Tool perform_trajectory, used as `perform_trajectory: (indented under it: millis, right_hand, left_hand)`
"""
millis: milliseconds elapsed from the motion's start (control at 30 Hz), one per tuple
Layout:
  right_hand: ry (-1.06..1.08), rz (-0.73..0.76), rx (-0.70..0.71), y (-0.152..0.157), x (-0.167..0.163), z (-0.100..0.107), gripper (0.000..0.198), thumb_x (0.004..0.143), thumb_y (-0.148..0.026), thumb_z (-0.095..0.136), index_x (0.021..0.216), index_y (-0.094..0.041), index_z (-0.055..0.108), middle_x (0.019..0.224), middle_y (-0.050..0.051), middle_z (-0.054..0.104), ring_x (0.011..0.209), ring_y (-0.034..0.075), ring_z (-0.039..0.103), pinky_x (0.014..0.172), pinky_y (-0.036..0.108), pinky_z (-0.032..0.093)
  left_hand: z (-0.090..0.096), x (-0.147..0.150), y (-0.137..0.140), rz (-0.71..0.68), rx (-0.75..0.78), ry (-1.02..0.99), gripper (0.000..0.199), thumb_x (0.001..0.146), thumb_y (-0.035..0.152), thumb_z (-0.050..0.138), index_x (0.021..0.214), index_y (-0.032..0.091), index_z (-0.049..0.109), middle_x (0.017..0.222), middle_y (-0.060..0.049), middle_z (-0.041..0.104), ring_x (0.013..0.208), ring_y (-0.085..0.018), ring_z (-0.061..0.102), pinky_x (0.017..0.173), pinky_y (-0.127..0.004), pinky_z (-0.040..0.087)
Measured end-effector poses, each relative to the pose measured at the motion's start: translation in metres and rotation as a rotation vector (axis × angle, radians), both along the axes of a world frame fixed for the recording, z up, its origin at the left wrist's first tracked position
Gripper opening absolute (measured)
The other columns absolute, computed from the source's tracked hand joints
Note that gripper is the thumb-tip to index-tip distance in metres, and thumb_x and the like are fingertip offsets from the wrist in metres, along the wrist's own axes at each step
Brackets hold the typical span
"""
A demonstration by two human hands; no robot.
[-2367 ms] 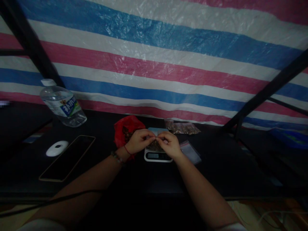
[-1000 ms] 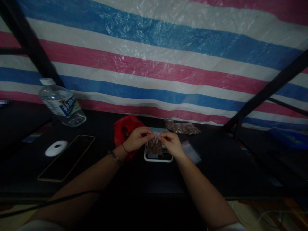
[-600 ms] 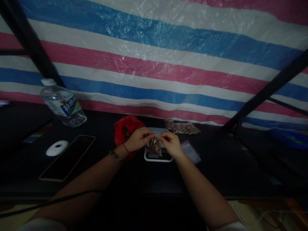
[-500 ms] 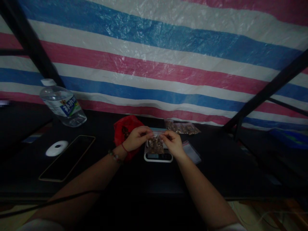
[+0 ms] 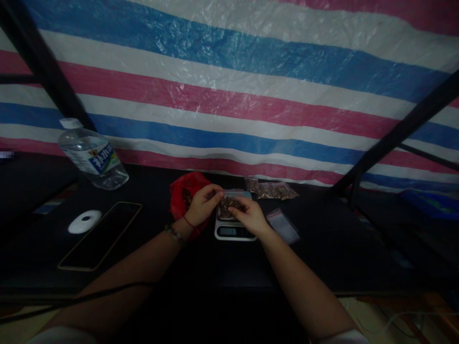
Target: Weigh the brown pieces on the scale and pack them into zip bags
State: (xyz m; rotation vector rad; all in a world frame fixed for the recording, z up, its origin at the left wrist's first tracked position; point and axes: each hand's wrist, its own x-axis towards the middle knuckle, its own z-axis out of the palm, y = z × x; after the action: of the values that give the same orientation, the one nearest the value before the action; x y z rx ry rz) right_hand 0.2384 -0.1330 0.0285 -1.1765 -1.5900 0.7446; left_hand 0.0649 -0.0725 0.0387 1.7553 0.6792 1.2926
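Note:
A small clear zip bag (image 5: 226,205) with brown dried pieces inside is between my two hands, above the white kitchen scale (image 5: 219,234). My left hand (image 5: 203,206) pinches the bag's upper left corner. My right hand (image 5: 251,215) grips its right side, with the thumb across the front. The scale's display is lit, but its digits are too small to read surely. Just left of the scale, partly behind my left hand, an open red plastic bag (image 5: 177,188) holds dark brown pieces. Flat unfilled zip bags (image 5: 284,225) lie right of my right hand.
Several filled zip bags (image 5: 276,191) lie behind the scale to the right. On the left are a large clear bottle (image 5: 95,155), a white round device (image 5: 85,221) and a phone (image 5: 100,236). A striped plastic sheet (image 5: 229,105) hangs behind the black table (image 5: 322,258).
The filled bag has tipped back and risen, uncovering more of the scale's front. My right hand has shifted lower along the bag's side, while my left stays at its corner.

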Motion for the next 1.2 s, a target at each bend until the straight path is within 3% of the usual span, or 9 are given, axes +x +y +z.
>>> perform_trajectory:
  millis: [133,333,467,567,700,833,900,1033,1200]
  right_hand:
    - [0.062,-0.03,0.015,0.003,0.0,-0.006,0.027,0.075,-0.031,0.069,0.101,-0.023,0.068,0.096,0.004,0.07,0.084,0.02,0.066,0.076,0.033,0.053]
    - [0.23,-0.072,0.029,0.008,0.011,0.0,0.03,0.07,-0.033,0.073,0.098,-0.023,0.065,0.087,0.001,0.07,0.074,0.017,0.065,0.066,0.028,0.053]
    - [0.395,-0.333,0.133,0.015,0.052,0.015,0.033,0.07,-0.038,0.071,0.095,-0.021,0.06,0.071,-0.003,0.065,0.051,0.01,0.054,0.046,0.02,0.043]
    - [0.377,-0.532,0.155,0.021,0.092,0.019,0.035,0.069,-0.044,0.071,0.09,-0.016,0.064,0.074,0.0,0.064,0.055,0.011,0.055,0.048,0.022,0.046]
    - [0.191,-0.741,0.088,0.031,0.137,0.011,0.046,0.075,-0.052,0.06,0.097,-0.012,0.068,0.078,0.006,0.067,0.062,0.017,0.06,0.058,0.03,0.05]
    - [-0.352,-0.926,-0.117,0.035,0.163,-0.002,0.044,0.078,-0.045,0.056,0.1,-0.01,0.071,0.089,0.016,0.07,0.083,0.027,0.064,0.077,0.037,0.049]
    - [-0.52,-0.976,-0.15,0.033,0.167,-0.006,0.044,0.08,-0.041,0.053,0.106,-0.01,0.069,0.098,0.019,0.068,0.091,0.029,0.064,0.081,0.039,0.047]
    - [-0.602,-0.97,-0.047,0.03,0.158,-0.009,0.041,0.083,-0.036,0.048,0.108,-0.01,0.068,0.103,0.02,0.066,0.096,0.029,0.062,0.086,0.04,0.046]
    - [-0.509,-0.678,0.215,0.029,0.121,-0.002,0.036,0.088,-0.038,0.044,0.099,-0.014,0.069,0.099,0.014,0.068,0.098,0.027,0.06,0.091,0.043,0.045]
  left_hand:
    - [-0.001,-0.001,0.0,-0.058,0.029,0.071,0.026,0.077,0.039,0.066,0.077,0.013,0.065,0.074,-0.005,0.065,0.069,-0.015,0.06,0.065,-0.026,0.049]
    - [0.008,-0.012,0.006,0.054,0.158,0.153,0.031,0.085,0.038,0.053,0.068,0.014,0.061,0.064,-0.002,0.06,0.061,-0.012,0.054,0.058,-0.023,0.043]
    - [0.017,-0.033,0.023,-0.051,0.276,0.569,0.04,0.085,0.034,0.048,0.05,0.015,0.051,0.052,0.0,0.05,0.051,-0.01,0.045,0.052,-0.022,0.034]
    - [0.022,-0.045,0.033,-0.144,0.244,0.974,0.034,0.079,0.031,0.051,0.049,0.015,0.056,0.049,0.0,0.051,0.047,-0.01,0.044,0.05,-0.024,0.03]
    - [0.027,-0.051,0.036,-0.125,0.155,1.162,0.029,0.075,0.029,0.05,0.052,0.016,0.061,0.051,-0.002,0.057,0.047,-0.012,0.048,0.048,-0.024,0.03]
    - [0.026,-0.058,0.041,-0.099,0.138,1.187,0.023,0.073,0.025,0.05,0.064,0.017,0.069,0.064,-0.004,0.067,0.057,-0.015,0.058,0.054,-0.024,0.038]
    - [0.021,-0.062,0.048,-0.066,0.164,1.192,0.024,0.073,0.021,0.048,0.074,0.018,0.072,0.075,-0.005,0.071,0.068,-0.017,0.062,0.062,-0.025,0.043]
    - [0.011,-0.065,0.061,-0.005,0.261,1.19,0.034,0.073,0.012,0.045,0.091,0.017,0.073,0.097,-0.009,0.072,0.092,-0.021,0.064,0.085,-0.029,0.046]
    - [0.008,-0.059,0.058,-0.09,0.236,1.207,0.042,0.074,0.006,0.042,0.102,0.018,0.071,0.108,-0.007,0.07,0.101,-0.019,0.062,0.094,-0.028,0.043]
